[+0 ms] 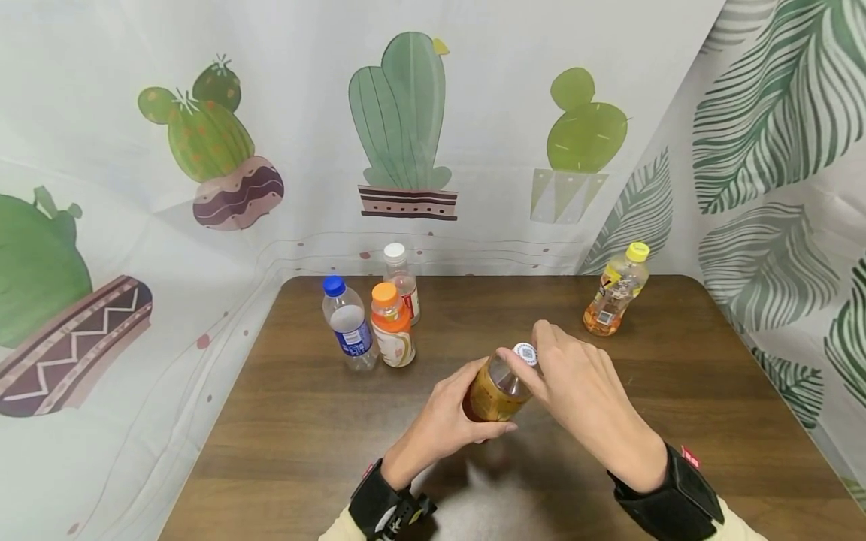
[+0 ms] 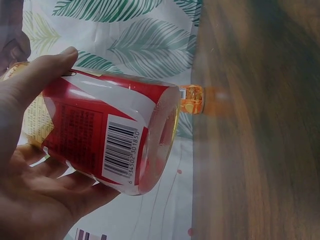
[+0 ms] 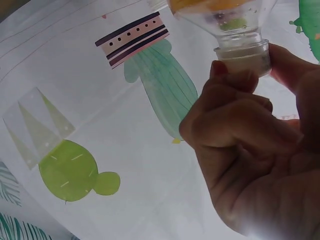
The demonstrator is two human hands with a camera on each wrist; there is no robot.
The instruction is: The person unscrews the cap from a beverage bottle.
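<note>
Holding bottle [image 1: 499, 396], lower centre of head view, with curled fingers of left hand [image 1: 449, 417]; pinching white cap [image 1: 526, 352] with right hand [image 1: 582, 379]. Noted beyond, left of centre: blue-capped bottle [image 1: 351, 329], orange-capped bottle [image 1: 393, 330]; farther, right of centre, yellow-capped bottle [image 1: 616, 294].

Three bottles [image 1: 392, 330] stand together on the table [image 1: 284, 451], rear left — a lone bottle [image 1: 614, 293] rear right, cloth [image 1: 501, 120] behind — and, nearer, the held bottle [image 1: 496, 392] between left hand [image 1: 449, 413] and right hand [image 1: 582, 383].
</note>
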